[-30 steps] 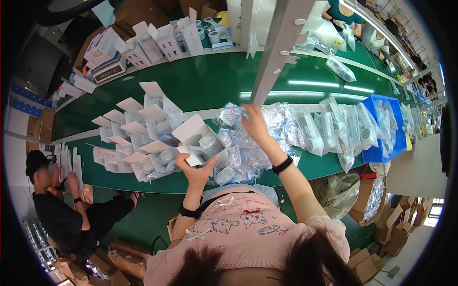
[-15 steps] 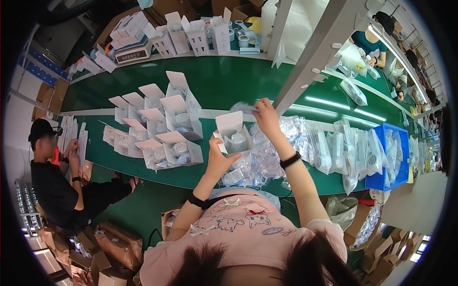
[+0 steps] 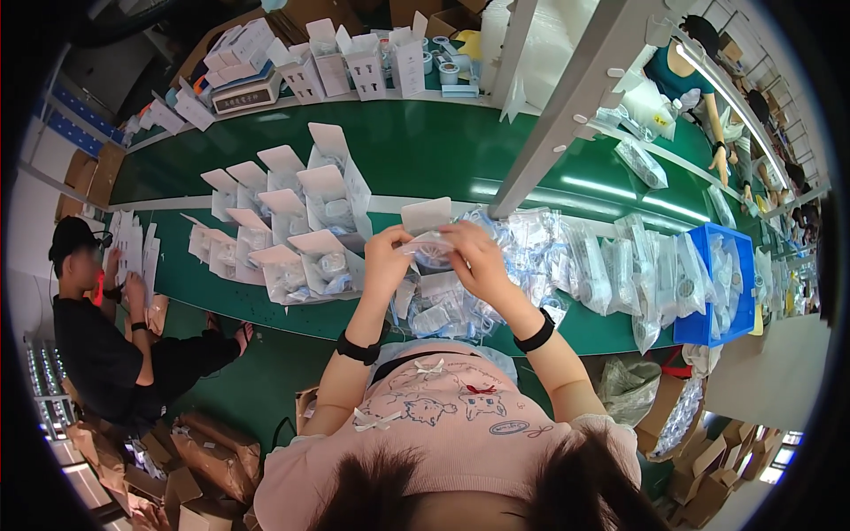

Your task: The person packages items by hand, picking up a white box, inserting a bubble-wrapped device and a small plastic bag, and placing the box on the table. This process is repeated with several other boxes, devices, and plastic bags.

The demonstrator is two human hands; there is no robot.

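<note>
In front of my chest a clear plastic bag (image 3: 428, 250) is stretched between my two hands. My left hand (image 3: 386, 258) pinches its left edge, while my right hand (image 3: 479, 261) has its fingers closed at the right side. What lies inside the bag is hard to make out. Under and behind it stands an open white box (image 3: 427, 215) with its flap raised; the hands and the bag hide much of its body. Bagged parts in clear and pale blue plastic (image 3: 531, 243) are heaped beside and below my right hand.
Left of my hands, several open white boxes (image 3: 332, 226) with bagged parts stand on the green table (image 3: 221, 305). Rightward, long clear packets (image 3: 633, 265) lie before a blue bin (image 3: 745, 314). A grey post (image 3: 567, 124) rises ahead. One co-worker (image 3: 106, 336) sits left, another far right.
My right hand has come down and left with the bag to the open box. My left hand has let go of the box's side and now grips the bag too.
</note>
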